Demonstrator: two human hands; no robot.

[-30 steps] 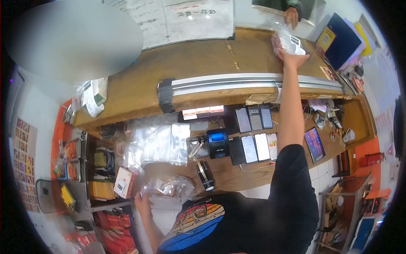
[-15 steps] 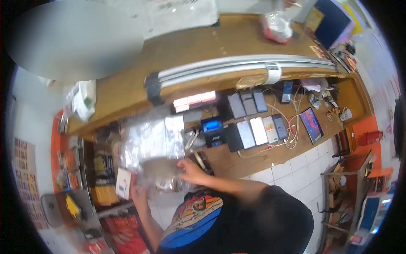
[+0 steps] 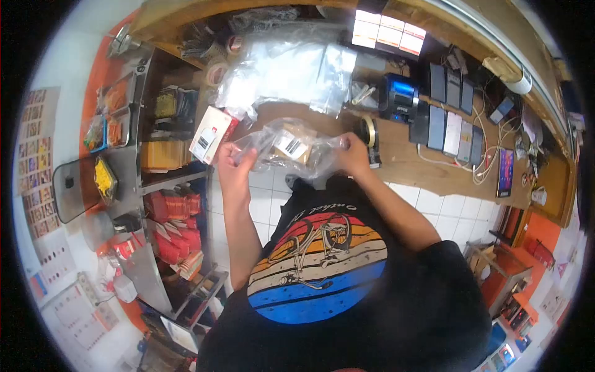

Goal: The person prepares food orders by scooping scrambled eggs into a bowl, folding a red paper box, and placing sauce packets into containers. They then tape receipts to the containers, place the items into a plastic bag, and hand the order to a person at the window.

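A clear plastic bag (image 3: 263, 139) is stretched between my hands at the near edge of the workbench. Inside it, or directly under the film, sits a small brown cardboard box (image 3: 305, 132) with a white printed label. My left hand (image 3: 235, 168) pinches the bag's left side, thumb raised. On the opposite side, my right hand (image 3: 353, 157) has its fingers closed on the plastic. Just beyond my left hand, a white and red box (image 3: 212, 134) lies at the bench corner. Behind the bag, a pile of shiny clear plastic bags (image 3: 285, 68) covers part of the bench.
Tape rolls (image 3: 370, 132) stand right of my right hand. Farther right are a blue and black printer (image 3: 400, 98), several phones (image 3: 436, 127) with white cables and a tablet (image 3: 505, 173). Shelves (image 3: 166, 180) with red packets rise on the left. White floor tiles (image 3: 266, 204) show below.
My view has tilted down and turned, so the bench sits higher in the picture. The bag and box, blurred before, now show clearly, and both hands are farther apart at the bag's sides.
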